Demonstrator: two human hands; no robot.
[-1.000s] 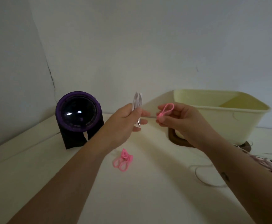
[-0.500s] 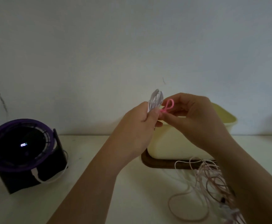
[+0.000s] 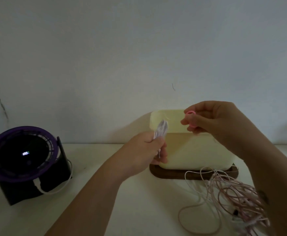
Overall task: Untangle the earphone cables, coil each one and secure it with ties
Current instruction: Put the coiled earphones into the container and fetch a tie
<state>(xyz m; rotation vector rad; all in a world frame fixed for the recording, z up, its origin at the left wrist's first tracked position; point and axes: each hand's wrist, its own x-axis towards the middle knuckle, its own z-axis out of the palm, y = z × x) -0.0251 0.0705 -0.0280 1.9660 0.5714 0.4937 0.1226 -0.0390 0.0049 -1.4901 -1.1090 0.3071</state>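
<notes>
My left hand [image 3: 147, 149] grips a coiled white earphone cable [image 3: 162, 129] upright in front of the cream tub, the coil's loops sticking up above my fingers and a metal plug hanging below them. My right hand [image 3: 212, 121] pinches a pink tie [image 3: 190, 118], looped round my fingertips, a little to the right of and above the coil. The two hands are apart. A tangle of pinkish-white earphone cables [image 3: 228, 200] lies on the table at the lower right, partly hidden under my right forearm.
A cream plastic tub [image 3: 195, 150] stands on a dark wooden tray [image 3: 166, 174] against the wall. A purple and black round fan [image 3: 23, 160] with a lit display and a white cord sits at the left. The table top [image 3: 105, 210] is pale.
The tie was held right against the coil; now my right hand has pulled it away to the right, and my left hand with the coil has dropped slightly. The view shifted right and down a little.
</notes>
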